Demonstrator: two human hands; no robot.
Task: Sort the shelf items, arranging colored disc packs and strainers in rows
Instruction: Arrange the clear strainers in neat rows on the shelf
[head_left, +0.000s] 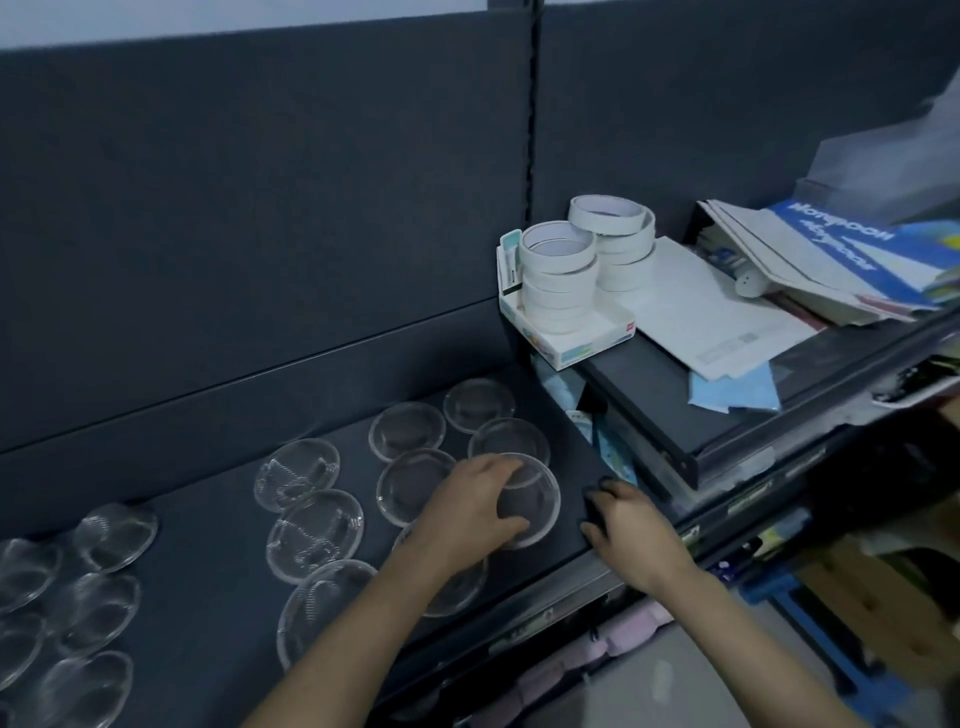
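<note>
Several round clear disc packs lie in rows on the dark shelf (208, 525). My left hand (470, 512) grips one clear disc (537, 506) near the shelf's right end, fingers curled over its rim. More discs sit behind it, such as one at the back (480, 404) and one (408, 438) beside it. Ribbed clear packs (296, 473) form a column in the middle, and a further group (114, 535) lies at the far left. My right hand (631, 525) rests on the shelf's right front corner, its fingers curled over a small dark thing that I cannot make out.
A higher black shelf (654, 410) to the right carries a white tray of tape rolls (558, 270), loose papers (706, 306) and stacked booklets (852, 249). A dark back panel rises behind the shelf. Lower shelves and a cardboard box (872, 587) lie below right.
</note>
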